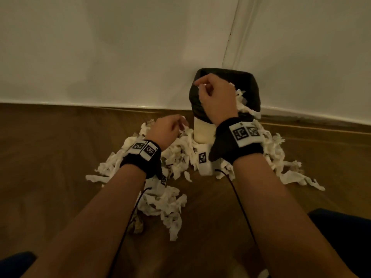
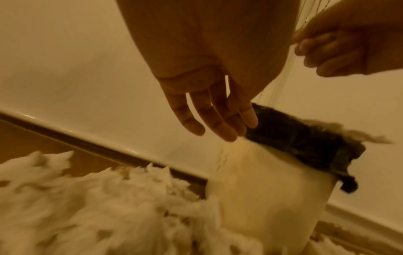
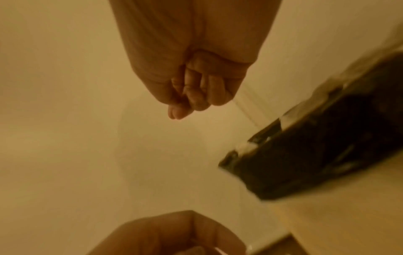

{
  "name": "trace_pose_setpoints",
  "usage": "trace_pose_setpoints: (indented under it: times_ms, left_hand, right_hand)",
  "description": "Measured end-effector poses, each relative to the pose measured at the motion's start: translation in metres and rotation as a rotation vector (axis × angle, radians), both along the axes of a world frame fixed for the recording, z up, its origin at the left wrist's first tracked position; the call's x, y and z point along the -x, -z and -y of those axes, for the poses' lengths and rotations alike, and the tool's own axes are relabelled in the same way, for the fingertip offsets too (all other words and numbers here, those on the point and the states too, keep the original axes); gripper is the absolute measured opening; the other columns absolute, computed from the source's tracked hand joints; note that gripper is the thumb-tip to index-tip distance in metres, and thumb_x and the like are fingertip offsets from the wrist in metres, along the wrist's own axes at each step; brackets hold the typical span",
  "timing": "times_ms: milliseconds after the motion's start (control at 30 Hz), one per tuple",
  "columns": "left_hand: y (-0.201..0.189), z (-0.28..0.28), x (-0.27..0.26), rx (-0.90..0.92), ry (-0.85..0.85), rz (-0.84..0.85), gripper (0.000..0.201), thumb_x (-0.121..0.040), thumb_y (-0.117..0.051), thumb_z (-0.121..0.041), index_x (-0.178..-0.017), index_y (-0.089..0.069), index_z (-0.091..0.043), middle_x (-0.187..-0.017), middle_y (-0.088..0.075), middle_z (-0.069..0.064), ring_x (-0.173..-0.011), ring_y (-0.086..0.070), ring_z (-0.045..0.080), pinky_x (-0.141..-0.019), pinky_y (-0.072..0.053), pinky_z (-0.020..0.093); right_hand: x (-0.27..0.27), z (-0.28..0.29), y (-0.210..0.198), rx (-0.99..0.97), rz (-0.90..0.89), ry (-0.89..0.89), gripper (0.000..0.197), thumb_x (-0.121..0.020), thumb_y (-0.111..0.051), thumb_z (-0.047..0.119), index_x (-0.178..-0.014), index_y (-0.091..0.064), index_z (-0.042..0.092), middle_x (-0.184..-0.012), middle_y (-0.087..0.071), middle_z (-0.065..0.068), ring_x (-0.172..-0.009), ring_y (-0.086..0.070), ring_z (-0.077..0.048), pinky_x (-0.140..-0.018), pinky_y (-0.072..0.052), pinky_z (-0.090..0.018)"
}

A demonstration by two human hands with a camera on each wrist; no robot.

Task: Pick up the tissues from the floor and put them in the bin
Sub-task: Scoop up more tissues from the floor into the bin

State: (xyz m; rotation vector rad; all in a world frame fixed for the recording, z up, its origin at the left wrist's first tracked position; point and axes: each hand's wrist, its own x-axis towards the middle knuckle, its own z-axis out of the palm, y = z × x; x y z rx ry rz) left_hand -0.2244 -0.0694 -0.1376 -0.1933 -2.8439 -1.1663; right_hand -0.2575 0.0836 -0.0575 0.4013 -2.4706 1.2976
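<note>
Tissues (image 1: 176, 157): torn white pieces heaped on the floor (image 1: 50, 149) around the foot of the bin, spreading to both sides of it and toward the person; a further clump lies nearer, between the forearms. A few pieces hang over the bin's right rim.
Bin (image 1: 203, 131): pale body standing on the floor against the wall (image 1: 120, 47), its top wrapped in a dark liner (image 1: 249, 87) folded down over the rim.
Right hand (image 1: 216, 97): held above the mouth of the bin, fingers curled in toward the palm. The right wrist view (image 3: 196, 93) shows the fingertips bunched together with no tissue visible between them. A bright speck shows by the fingertips in the head view, too small to identify.
Left hand (image 1: 166, 129): lower, over the tissue heap just left of the bin. In the left wrist view (image 2: 209, 110) the fingers hang straight and relaxed, slightly spread, holding nothing.
Wristbands: each wrist carries a dark band with white coded tags (image 1: 246, 133), and a thin cable (image 1: 241, 207) trails back along each forearm.
Skirting: a pale strip (image 1: 90, 104) where the wall meets the wooden floor.
Views: both wrist pictures are dim and blurred.
</note>
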Motion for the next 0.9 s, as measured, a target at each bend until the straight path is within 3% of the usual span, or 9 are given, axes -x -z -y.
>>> trace_pose_setpoints:
  times_ms: [67,133,233,433,567,700,800,900]
  left_hand:
    - [0.015,0.008,-0.009,0.047,0.012,0.158,0.032,-0.089,-0.039,-0.002,-0.097,-0.065,-0.018,-0.083,-0.062,-0.009,-0.074,-0.06,0.009,-0.073,-0.05,0.018]
    - [0.032,0.014,-0.021,0.073,0.027,0.334,0.032,-0.09,-0.039,-0.004,-0.098,-0.065,-0.021,-0.088,-0.064,-0.005,-0.08,-0.061,0.014,-0.075,-0.054,0.031]
    - [0.056,0.019,-0.038,0.25,0.135,0.458,0.027,-0.091,-0.045,-0.011,-0.105,-0.065,-0.02,-0.104,-0.066,0.004,-0.092,-0.06,0.019,-0.077,-0.05,0.029]
    - [0.092,0.024,-0.064,0.446,0.037,0.39,0.024,-0.093,-0.049,-0.019,-0.113,-0.061,-0.021,-0.117,-0.05,0.006,-0.104,-0.052,0.024,-0.084,-0.046,0.031]
    - [0.107,0.016,-0.075,0.579,-0.034,0.308,0.034,-0.09,-0.053,-0.031,-0.124,-0.049,-0.025,-0.125,-0.039,0.009,-0.113,-0.042,0.029,-0.089,-0.048,0.039]
    - [0.122,0.013,-0.074,0.659,-0.002,0.47,0.047,-0.087,-0.058,-0.04,-0.13,-0.042,-0.028,-0.135,-0.029,0.011,-0.123,-0.034,0.036,-0.098,-0.043,0.044]
    - [0.133,0.017,-0.073,0.572,-0.027,0.608,0.04,-0.09,-0.056,-0.028,-0.128,-0.046,-0.022,-0.138,-0.03,0.013,-0.126,-0.034,0.037,-0.1,-0.042,0.044]
    - [0.136,0.019,-0.073,0.451,-0.072,0.482,0.025,-0.09,-0.05,-0.013,-0.115,-0.056,-0.017,-0.126,-0.045,0.012,-0.109,-0.049,0.03,-0.089,-0.045,0.033]
  right_hand:
    - [-0.009,0.021,0.016,-0.057,0.087,-0.079,0.016,-0.093,-0.048,0.017,-0.096,-0.064,0.019,-0.058,-0.051,0.013,-0.055,-0.052,-0.002,-0.057,-0.04,-0.009]
    - [-0.017,0.036,0.038,-0.131,0.213,-0.141,0.016,-0.093,-0.047,0.019,-0.096,-0.063,0.019,-0.062,-0.057,0.006,-0.061,-0.06,-0.013,-0.063,-0.051,-0.026]
    - [-0.027,0.04,0.078,-0.283,0.41,-0.169,0.018,-0.094,-0.046,0.02,-0.096,-0.062,0.014,-0.083,-0.068,-0.006,-0.08,-0.066,-0.025,-0.076,-0.055,-0.038]
    - [-0.052,0.023,0.143,-0.569,0.651,-0.185,0.026,-0.095,-0.043,0.022,-0.1,-0.065,0.01,-0.102,-0.065,-0.012,-0.093,-0.061,-0.028,-0.081,-0.052,-0.038]
    - [-0.063,0.015,0.168,-0.595,0.715,-0.191,0.024,-0.094,-0.044,0.018,-0.109,-0.063,0.014,-0.117,-0.058,-0.01,-0.104,-0.057,-0.028,-0.089,-0.05,-0.039]
    - [-0.07,0.014,0.184,-0.656,0.72,-0.168,0.025,-0.094,-0.045,0.019,-0.115,-0.058,0.014,-0.124,-0.049,-0.011,-0.114,-0.048,-0.03,-0.096,-0.045,-0.04]
    - [-0.074,0.015,0.192,-0.654,0.754,-0.171,0.025,-0.094,-0.047,0.02,-0.116,-0.056,0.016,-0.129,-0.043,-0.009,-0.121,-0.042,-0.032,-0.099,-0.041,-0.04]
    - [-0.077,0.015,0.195,-0.667,0.773,-0.179,0.027,-0.095,-0.044,0.021,-0.118,-0.054,0.013,-0.128,-0.042,-0.012,-0.119,-0.043,-0.033,-0.096,-0.04,-0.039]
